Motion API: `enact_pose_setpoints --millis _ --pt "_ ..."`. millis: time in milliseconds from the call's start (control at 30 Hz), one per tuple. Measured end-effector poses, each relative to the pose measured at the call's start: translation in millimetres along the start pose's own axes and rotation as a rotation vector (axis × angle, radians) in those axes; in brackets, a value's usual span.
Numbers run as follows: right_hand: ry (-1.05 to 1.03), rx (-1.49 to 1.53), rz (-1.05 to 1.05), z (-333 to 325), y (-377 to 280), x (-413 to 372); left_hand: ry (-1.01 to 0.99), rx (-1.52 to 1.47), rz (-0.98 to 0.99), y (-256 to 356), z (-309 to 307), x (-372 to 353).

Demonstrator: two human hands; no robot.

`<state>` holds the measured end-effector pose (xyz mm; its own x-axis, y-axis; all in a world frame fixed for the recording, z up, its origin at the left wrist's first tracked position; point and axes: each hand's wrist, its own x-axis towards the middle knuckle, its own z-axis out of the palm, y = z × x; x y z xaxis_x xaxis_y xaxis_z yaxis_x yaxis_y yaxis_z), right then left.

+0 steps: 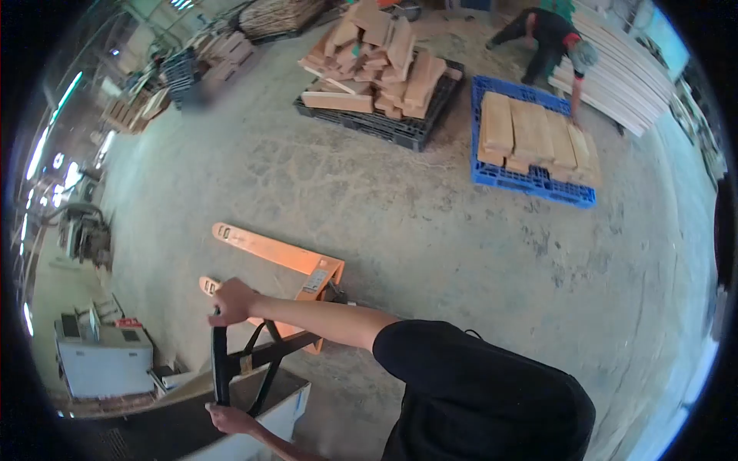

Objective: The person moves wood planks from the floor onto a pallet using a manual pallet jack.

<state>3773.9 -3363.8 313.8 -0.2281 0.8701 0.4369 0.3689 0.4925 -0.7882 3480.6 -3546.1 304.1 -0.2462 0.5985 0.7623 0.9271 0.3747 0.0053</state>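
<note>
Orange pallet jack (277, 252), black handle (221, 361), right fingers (217, 313) and left fingers (216, 412) seemingly gripping it

Lighting: moderate, diffuse; light strips (44, 134), glaring, ten o'clock. Optics: fisheye bowing, black rim; blurred smudge (198, 97), ten o'clock.

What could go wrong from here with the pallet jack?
The left hand grips the handle near the dark-topped unit; it might get pinched against the edge if the handle swings.

The wood pile on the black pallet is heaped unevenly, so a bump could send pieces sliding.

A co-worker bends over the blue pallet and might not notice the jack approaching.
</note>
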Motion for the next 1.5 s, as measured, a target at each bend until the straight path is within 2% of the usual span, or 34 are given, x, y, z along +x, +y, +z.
enact_pose_setpoints --millis 33,67,100,133,167,200,267,333,400,567,667,733,800,833,867,900,933,967,1000,1067,1133,1167,1267,1300,1367,1400,1467,1500 --pt "-0.009 -0.004 0.01 -7 6 -12 -0.128 -0.154 -0.073 10 -19 -12" --pt "-0.026 -0.002 0.014 -11 12 -26 -0.172 -0.123 -0.161 27 -35 -26" --pt "-0.037 -0.024 0.008 -16 16 -38 -0.098 -0.112 -0.141 43 -57 -43" --pt "-0.054 -0.04 -0.013 -24 11 -45 -0.093 -0.373 -0.036 51 -82 -53" --pt "-0.115 -0.01 0.022 -45 0 -57 -0.054 -0.223 -0.017 66 -97 -61" --pt "-0.013 -0.023 -0.038 -42 8 -69 -0.086 -0.311 -0.073 76 -115 -71" --pt "-0.086 -0.032 -0.005 -77 -4 -97 0.005 -0.416 -0.28 90 -124 -93" --pt "-0.018 -0.052 -0.024 -85 -3 -121 -0.035 -0.507 -0.381 122 -175 -104" --pt "0.025 -0.056 -0.071 -106 -13 -154 -0.023 -0.476 -0.372 126 -199 -129" --pt "-0.022 -0.038 -0.061 -171 -30 -218 0.005 -0.472 -0.354 165 -262 -174" --pt "-0.017 -0.014 -0.064 -200 -29 -257 -0.05 -0.48 -0.443 187 -300 -199" --pt "-0.044 -0.026 -0.068 -220 -28 -280 0.005 -0.411 -0.454 203 -321 -220" --pt "-0.077 0.056 -0.063 -253 -34 -308 0.072 -0.462 -0.394 188 -304 -257" --pt "-0.092 -0.004 -0.025 -248 -20 -315 -0.089 -0.335 -0.518 180 -305 -269" --pt "-0.099 0.046 -0.061 -263 -20 -330 0.054 -0.541 -0.564 178 -299 -285" --pt "-0.024 0.021 -0.091 -279 -18 -346 -0.013 -0.396 -0.508 205 -317 -292" --pt "-0.098 0.052 -0.1 -299 -16 -358 -0.085 -0.223 -0.449 221 -356 -300" --pt "-0.173 0.1 -0.109 -317 -16 -377 -0.126 -0.203 -0.42 235 -386 -314" --pt "-0.154 0.137 -0.103 -339 -14 -393 -0.147 -0.201 -0.405 255 -404 -325" --pt "-0.124 0.209 -0.105 -375 -29 -423 -0.312 -0.205 -0.408 274 -441 -340" --pt "-0.162 0.21 -0.104 -408 -32 -451 -0.566 -0.217 -0.424 270 -470 -345" --pt "-0.169 0.227 -0.107 -421 -29 -465 -0.571 -0.104 -0.382 262 -470 -357" --pt "-0.163 0.163 -0.085 -449 -28 -513 -0.852 -0.355 -0.329 267 -507 -387" --pt "-0.153 0.119 -0.075 -457 -30 -525 -0.789 -0.429 -0.176 300 -538 -390" --pt "-0.049 0.129 -0.098 -471 -36 -559 -0.714 -0.63 -0.364 320 -562 -419" --pt "-0.073 0.091 -0.083 -474 -37 -575 -0.657 -0.728 -0.467 322 -574 -437" --pt "-0.094 0.091 -0.039 -496 -60 -616 -0.359 -0.725 -0.316 333 -598 -462" --pt "-0.097 0.118 0.003 -512 -82 -642 -0.36 -0.796 -0.333 312 -596 -469"
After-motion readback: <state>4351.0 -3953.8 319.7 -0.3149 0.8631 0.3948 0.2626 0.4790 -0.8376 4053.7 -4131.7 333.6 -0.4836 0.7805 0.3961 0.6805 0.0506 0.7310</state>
